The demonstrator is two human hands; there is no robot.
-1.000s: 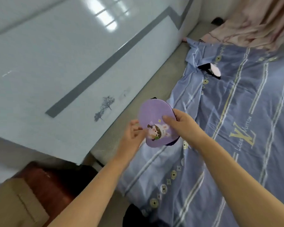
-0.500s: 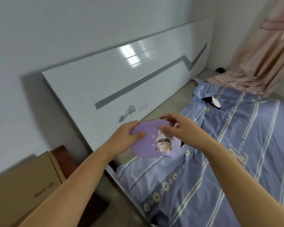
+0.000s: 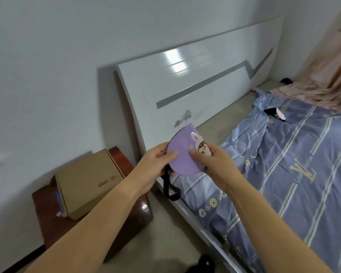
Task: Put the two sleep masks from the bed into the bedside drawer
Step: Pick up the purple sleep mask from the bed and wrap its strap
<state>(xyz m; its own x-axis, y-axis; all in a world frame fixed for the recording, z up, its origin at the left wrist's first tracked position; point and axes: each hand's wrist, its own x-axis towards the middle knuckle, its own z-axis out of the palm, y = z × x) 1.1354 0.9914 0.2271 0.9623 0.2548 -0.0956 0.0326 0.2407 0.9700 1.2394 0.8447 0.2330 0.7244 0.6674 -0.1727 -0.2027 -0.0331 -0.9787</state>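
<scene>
A purple sleep mask (image 3: 182, 154) with a cartoon bunny print is folded in half and held in the air above the bed's near corner. My left hand (image 3: 156, 164) pinches its left edge and my right hand (image 3: 213, 164) grips its right side. Its black strap (image 3: 168, 186) dangles below. A second sleep mask (image 3: 275, 113), black with a pink part, lies far back on the blue striped bedsheet (image 3: 283, 184). The dark red-brown bedside cabinet (image 3: 47, 209) stands at the left of the bed; its drawer front is hidden.
A brown cardboard box (image 3: 87, 182) sits on the bedside cabinet. The glossy white headboard (image 3: 185, 91) runs along the wall. A pink curtain (image 3: 323, 81) drapes onto the bed's far end. A dark object (image 3: 203, 263) lies on the floor by the bed frame.
My view has swung left and back, bringing the bedside cabinet and box into sight. The purple mask has turned in my hands, with the bunny print now at the upper right.
</scene>
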